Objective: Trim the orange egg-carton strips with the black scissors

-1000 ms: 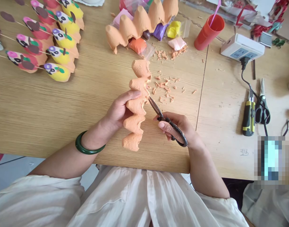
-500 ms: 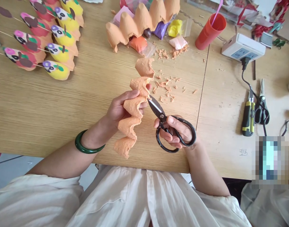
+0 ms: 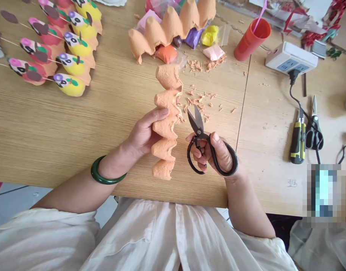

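My left hand (image 3: pixel 146 130) is closed round the middle of an orange egg carton strip (image 3: pixel 164 146), thumb on top and the other fingers mostly hidden beneath. The strip is a row of several cups with ragged right edges, held above the table. In my right hand (image 3: pixel 215 150) is a pair of black-handled scissors (image 3: pixel 199 131), with thumb and fingers through the loops. Their blades stand apart and point up and away, a short gap to the right of the strip. Orange carton trimmings (image 3: pixel 199 101) lie scattered beyond the blades.
Painted red and yellow carton figures (image 3: pixel 72 84) stand at the far left. Another orange carton strip (image 3: pixel 173 24) lies at the back by bagged coloured clay (image 3: pixel 209 35). To the right are a red cup (image 3: pixel 250 41), a power strip (image 3: pixel 291 56), a utility knife (image 3: pixel 297 141) and other scissors (image 3: pixel 314 131).
The scissors have come away from the strip's edge, and their blades have spread apart. My left hand has turned the strip more upright, its near end swinging right.
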{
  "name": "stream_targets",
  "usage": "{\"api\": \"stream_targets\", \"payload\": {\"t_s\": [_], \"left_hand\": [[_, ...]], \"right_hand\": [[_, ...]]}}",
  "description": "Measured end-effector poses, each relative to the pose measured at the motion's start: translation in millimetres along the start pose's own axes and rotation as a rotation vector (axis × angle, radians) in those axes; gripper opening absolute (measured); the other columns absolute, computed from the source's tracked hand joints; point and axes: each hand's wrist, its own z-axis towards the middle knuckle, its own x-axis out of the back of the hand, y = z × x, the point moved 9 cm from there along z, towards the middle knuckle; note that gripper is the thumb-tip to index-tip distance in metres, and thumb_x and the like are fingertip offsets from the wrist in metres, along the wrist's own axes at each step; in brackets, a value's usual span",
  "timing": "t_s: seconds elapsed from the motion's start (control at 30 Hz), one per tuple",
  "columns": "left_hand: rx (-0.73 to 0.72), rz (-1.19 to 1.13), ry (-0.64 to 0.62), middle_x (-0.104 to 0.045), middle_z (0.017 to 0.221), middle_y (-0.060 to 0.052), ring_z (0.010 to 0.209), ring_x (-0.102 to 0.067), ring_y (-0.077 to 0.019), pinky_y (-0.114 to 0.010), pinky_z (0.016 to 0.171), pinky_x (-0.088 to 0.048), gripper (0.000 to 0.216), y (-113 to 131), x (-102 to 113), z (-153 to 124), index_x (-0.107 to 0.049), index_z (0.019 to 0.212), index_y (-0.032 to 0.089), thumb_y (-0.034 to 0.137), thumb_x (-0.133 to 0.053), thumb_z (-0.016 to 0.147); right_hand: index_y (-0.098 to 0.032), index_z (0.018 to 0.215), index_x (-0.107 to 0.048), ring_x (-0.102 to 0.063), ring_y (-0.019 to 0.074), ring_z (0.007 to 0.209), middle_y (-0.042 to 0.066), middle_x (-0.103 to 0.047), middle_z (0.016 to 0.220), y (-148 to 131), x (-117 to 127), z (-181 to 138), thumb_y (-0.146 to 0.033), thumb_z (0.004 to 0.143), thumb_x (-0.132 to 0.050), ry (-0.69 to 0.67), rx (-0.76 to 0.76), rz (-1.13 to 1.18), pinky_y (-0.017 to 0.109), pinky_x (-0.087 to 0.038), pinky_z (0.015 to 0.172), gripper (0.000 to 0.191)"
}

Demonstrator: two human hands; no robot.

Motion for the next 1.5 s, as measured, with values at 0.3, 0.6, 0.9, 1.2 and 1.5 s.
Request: {"api": "stream_targets", "payload": {"t_s": [0.3, 0.6, 0.9, 1.2, 1.5], "left_hand": [[0.009, -0.029, 0.057, -0.071, 0.073, -0.003, 0.075, -0.074, -0.0232, -0.031, 0.072, -0.061, 0.018, -1.9, 5.6, 1.4, -0.072, 0.103, 0.017, 0.027, -0.065, 0.089], [0.081, -0.062, 0.015, -0.071, 0.077, -0.003, 0.083, -0.077, -0.0262, -0.033, 0.074, -0.063, 0.023, -7.8, 6.8, -0.4, -0.071, 0.110, 0.019, 0.028, -0.063, 0.090], [0.133, -0.056, 0.042, -0.073, 0.077, -0.003, 0.084, -0.076, -0.0274, -0.033, 0.074, -0.063, 0.028, -10.6, 3.6, -1.5, -0.071, 0.113, 0.023, 0.030, -0.064, 0.088], [0.020, -0.001, 0.047, -0.073, 0.079, -0.004, 0.090, -0.075, -0.0265, -0.033, 0.079, -0.060, 0.021, -2.0, 5.7, 1.2, -0.072, 0.105, 0.021, 0.030, -0.066, 0.086], [-0.074, 0.053, -0.044, -0.080, 0.097, -0.005, 0.100, -0.075, -0.0278, -0.038, 0.092, -0.060, 0.016, 3.2, -1.4, 2.9, -0.074, 0.091, 0.021, 0.031, -0.074, 0.080]], "right_hand": [[-0.015, 0.094, -0.067, -0.049, 0.0057, 0.050, -0.003, -0.052, 0.070, -1.8, -0.4, -5.4, -0.058, 0.099, -0.063, 0.056, 0.068, -0.399, 0.018, -0.045, 0.043, 0.043], [-0.014, 0.103, -0.076, -0.045, 0.0054, 0.047, -0.005, -0.050, 0.065, -3.8, 3.1, -4.3, -0.051, 0.089, -0.078, 0.139, 0.070, -0.456, 0.018, -0.041, 0.039, 0.039], [-0.015, 0.092, -0.074, -0.042, 0.0049, 0.043, -0.007, -0.049, 0.059, -2.8, 6.3, -5.3, -0.051, 0.086, -0.080, 0.176, 0.016, -0.533, 0.017, -0.042, 0.034, 0.037], [-0.015, 0.095, -0.070, -0.030, 0.0017, 0.035, -0.009, -0.049, 0.057, 16.4, -12.2, -2.8, -0.059, 0.090, -0.073, -0.073, -0.198, 0.073, 0.012, -0.032, 0.026, 0.045], [-0.019, 0.097, -0.067, -0.013, 0.0011, 0.034, -0.013, -0.041, 0.054, 20.7, -27.2, -2.1, -0.061, 0.092, -0.069, -0.251, -0.251, 0.364, 0.008, -0.025, 0.025, 0.042]]}}
